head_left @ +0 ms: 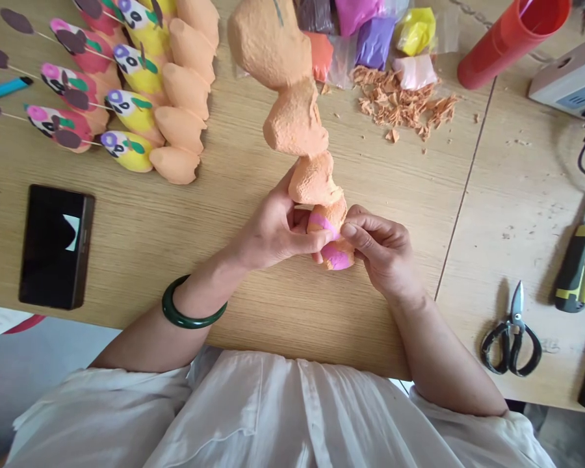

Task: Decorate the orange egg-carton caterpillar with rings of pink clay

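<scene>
Right of the phone, your left hand is gripping the near end of a lobed orange figure, thumb lying between 2 pink patches; your right hand is pinching its edge with thumb and forefinger. Farther right, scissors are lying.

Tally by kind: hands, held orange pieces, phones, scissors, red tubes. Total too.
Left hand and right hand: 2
Held orange piece: 1
Phone: 1
Scissors: 1
Red tube: 1
Total: 6
</scene>
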{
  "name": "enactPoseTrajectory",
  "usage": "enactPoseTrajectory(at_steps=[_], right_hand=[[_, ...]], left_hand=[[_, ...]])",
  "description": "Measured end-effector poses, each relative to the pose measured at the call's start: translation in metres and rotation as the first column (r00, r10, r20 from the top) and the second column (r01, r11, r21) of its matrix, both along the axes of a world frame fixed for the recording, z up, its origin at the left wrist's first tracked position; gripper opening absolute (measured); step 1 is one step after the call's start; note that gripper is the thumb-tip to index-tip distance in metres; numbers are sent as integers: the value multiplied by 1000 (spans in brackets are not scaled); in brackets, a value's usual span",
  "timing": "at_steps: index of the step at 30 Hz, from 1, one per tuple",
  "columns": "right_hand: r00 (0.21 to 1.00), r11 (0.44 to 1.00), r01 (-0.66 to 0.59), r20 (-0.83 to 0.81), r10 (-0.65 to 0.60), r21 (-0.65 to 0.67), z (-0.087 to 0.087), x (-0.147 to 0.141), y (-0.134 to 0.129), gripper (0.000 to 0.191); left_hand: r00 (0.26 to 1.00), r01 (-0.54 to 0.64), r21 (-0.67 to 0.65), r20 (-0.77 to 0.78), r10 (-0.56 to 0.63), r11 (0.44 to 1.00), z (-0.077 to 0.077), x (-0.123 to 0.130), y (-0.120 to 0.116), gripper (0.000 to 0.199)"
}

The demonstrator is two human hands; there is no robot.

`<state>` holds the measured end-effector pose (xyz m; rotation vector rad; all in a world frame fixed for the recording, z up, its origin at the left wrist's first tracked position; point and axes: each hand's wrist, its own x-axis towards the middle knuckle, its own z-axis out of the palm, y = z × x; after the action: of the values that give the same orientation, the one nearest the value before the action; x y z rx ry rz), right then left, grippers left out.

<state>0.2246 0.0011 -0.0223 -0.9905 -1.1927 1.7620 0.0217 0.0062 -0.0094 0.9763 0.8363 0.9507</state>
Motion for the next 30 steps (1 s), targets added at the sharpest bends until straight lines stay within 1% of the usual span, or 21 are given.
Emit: enactPoseTrajectory(at_steps=[2, 4, 6, 9, 11, 13, 16, 22, 27, 30], right_hand=[[1000, 1000, 9, 13, -9, -11, 0, 0, 0, 33], [999, 999, 32, 29, -32, -12, 2, 0, 0, 33], [998, 999, 51, 40, -50, -7, 5, -1, 0, 33], [999, 999, 38, 37, -38, -9, 6, -3, -1, 34], [999, 999, 34, 20, -34, -15, 6, -3, -2, 30], [999, 999, 41, 9, -41, -26, 4, -3, -3, 28], [998, 998, 53, 21, -52, -41, 2, -3, -3, 30], [997, 998, 63, 52, -62, -14, 4, -1, 0, 34], [999, 999, 30, 32, -30, -10, 2, 2, -1, 31], [1000, 1000, 25, 4, -25, -7, -1, 1, -1, 28]], left_hand=[[1000, 18, -2, 0, -18, 1000, 2, 0, 1, 54], [1000, 20, -9, -1, -20, 1000, 3, 1, 0, 61], [1000, -12, -22, -8, 12, 1000, 3, 3, -2, 71], [997, -83, -18, -9, 82, 996, 0, 7, -6, 88], [996, -92, -13, -7, 92, 996, -3, 8, -7, 91], [997, -80, -21, -1, 80, 997, -4, 9, -8, 87], [997, -71, -25, 12, 71, 997, -4, 8, -7, 77], [998, -68, -13, -10, 68, 998, -3, 5, -5, 81], [997, -79, -46, 6, 79, 996, -5, 4, -6, 70], [995, -94, -50, 11, 94, 994, -5, 6, -7, 71]])
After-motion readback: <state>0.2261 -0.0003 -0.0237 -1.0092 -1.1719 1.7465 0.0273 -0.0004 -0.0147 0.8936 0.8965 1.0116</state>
